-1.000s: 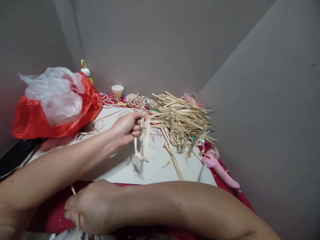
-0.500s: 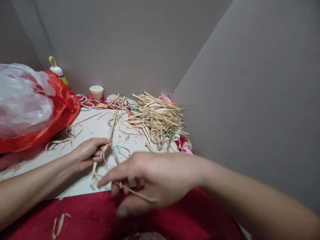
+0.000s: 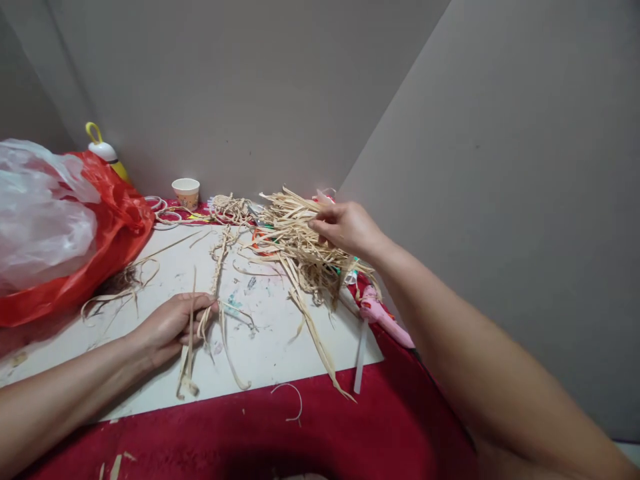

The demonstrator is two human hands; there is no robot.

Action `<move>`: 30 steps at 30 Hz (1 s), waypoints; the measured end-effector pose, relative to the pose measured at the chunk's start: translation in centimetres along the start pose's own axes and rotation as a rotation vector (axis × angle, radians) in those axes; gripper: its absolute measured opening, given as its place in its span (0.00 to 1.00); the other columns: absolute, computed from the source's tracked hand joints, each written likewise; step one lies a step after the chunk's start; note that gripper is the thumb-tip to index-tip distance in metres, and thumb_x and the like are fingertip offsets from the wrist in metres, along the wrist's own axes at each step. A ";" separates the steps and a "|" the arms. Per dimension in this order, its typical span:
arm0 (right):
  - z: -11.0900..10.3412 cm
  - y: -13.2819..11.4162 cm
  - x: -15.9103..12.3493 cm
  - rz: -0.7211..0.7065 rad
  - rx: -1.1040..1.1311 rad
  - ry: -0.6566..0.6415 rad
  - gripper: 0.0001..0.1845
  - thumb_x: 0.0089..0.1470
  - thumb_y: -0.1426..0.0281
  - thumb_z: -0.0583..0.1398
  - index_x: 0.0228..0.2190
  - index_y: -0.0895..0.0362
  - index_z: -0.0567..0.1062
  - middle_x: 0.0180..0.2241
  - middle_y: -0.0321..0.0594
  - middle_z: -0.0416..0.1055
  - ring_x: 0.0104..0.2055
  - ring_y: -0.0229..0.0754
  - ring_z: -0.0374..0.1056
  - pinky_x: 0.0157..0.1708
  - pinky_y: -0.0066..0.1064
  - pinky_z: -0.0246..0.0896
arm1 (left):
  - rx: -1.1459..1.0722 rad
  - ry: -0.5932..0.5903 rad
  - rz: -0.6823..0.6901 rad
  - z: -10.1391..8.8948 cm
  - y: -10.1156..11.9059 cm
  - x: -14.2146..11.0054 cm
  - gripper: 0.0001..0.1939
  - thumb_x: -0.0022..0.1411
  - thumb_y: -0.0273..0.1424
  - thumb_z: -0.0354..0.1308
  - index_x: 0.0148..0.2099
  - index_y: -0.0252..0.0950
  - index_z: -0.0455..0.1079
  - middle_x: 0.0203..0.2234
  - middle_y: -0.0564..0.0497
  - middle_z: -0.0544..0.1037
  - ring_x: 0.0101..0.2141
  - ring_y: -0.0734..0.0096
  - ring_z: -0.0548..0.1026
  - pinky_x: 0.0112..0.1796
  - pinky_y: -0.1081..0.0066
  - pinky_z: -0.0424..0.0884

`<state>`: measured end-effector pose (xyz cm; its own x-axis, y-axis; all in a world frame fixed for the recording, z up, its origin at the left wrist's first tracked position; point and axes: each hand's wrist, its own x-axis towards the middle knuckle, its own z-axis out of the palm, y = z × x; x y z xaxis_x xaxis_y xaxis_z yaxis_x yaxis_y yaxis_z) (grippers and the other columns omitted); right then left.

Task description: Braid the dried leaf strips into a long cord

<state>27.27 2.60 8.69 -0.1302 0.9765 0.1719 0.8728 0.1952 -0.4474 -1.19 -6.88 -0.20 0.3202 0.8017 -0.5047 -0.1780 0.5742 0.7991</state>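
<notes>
The pale, knobbly braid (image 3: 219, 268) lies left of the straw heap (image 3: 290, 213), loose strands (image 3: 225, 347) splaying from its near end. The heap is dry and tangled.

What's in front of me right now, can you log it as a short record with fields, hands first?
Left hand: gripping a braided strand by its near end
Right hand: at the pile of dry strips; grip unclear
Work surface: white board on red cloth
Back edge: paper cup, upright
Left side: red bag with clear plastic; yellow-and-white bottle behind
Right side: pink object
</notes>
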 end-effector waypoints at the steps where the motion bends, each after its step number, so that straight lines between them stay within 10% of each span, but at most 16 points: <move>1: 0.6 0.3 -0.7 0.017 0.063 -0.050 0.13 0.53 0.66 0.56 0.23 0.61 0.72 0.19 0.40 0.69 0.21 0.34 0.62 0.25 0.28 0.56 | 0.005 -0.008 0.002 0.0 0.0 0.0 0.09 0.55 0.31 0.57 0.26 0.31 0.66 0.13 0.59 0.56 0.13 0.86 0.48 0.14 0.80 0.40; 9: 6.8 1.5 -4.3 -0.136 -0.209 -0.188 0.15 0.54 0.64 0.53 0.26 0.61 0.73 0.26 0.43 0.68 0.27 0.35 0.58 0.26 0.29 0.46 | 0.046 -0.027 0.002 0.2 -0.1 0.2 0.10 0.58 0.33 0.55 0.27 0.32 0.65 0.12 0.63 0.48 0.14 0.86 0.41 0.15 0.80 0.37; 14: 5.6 2.4 -3.3 0.001 -0.183 -0.263 0.12 0.52 0.70 0.51 0.23 0.60 0.72 0.22 0.40 0.67 0.24 0.35 0.58 0.25 0.27 0.48 | -0.003 -0.040 0.006 0.3 -0.1 0.0 0.10 0.57 0.32 0.54 0.27 0.32 0.65 0.12 0.63 0.49 0.14 0.87 0.41 0.15 0.79 0.37; 18: 3.7 0.6 -4.1 0.110 -0.249 -0.073 0.13 0.51 0.64 0.55 0.25 0.59 0.74 0.21 0.40 0.67 0.23 0.37 0.57 0.23 0.28 0.47 | -0.034 -0.045 0.000 0.4 -0.1 0.0 0.09 0.57 0.31 0.55 0.26 0.32 0.65 0.11 0.63 0.49 0.13 0.87 0.42 0.15 0.80 0.37; 25: 8.8 -9.0 -7.3 0.135 0.707 -0.535 0.25 0.48 0.60 0.61 0.45 0.62 0.72 0.17 0.29 0.61 0.18 0.30 0.53 0.19 0.24 0.49 | -0.039 -0.041 0.057 0.7 -0.5 -0.2 0.10 0.54 0.33 0.57 0.25 0.33 0.63 0.11 0.63 0.50 0.13 0.87 0.42 0.14 0.80 0.37; 30: 11.4 -10.8 -6.7 -0.014 0.974 -0.483 0.13 0.43 0.63 0.65 0.25 0.61 0.76 0.17 0.31 0.61 0.20 0.30 0.54 0.22 0.24 0.51 | -0.067 -0.062 0.095 0.4 -0.9 0.0 0.12 0.53 0.33 0.57 0.24 0.34 0.59 0.11 0.63 0.51 0.13 0.88 0.43 0.14 0.81 0.38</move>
<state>13.37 -5.05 2.36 -0.4943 0.8651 -0.0854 0.1496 -0.0121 -0.9887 -0.63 -7.45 -0.83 0.3554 0.8424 -0.4050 -0.2714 0.5077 0.8177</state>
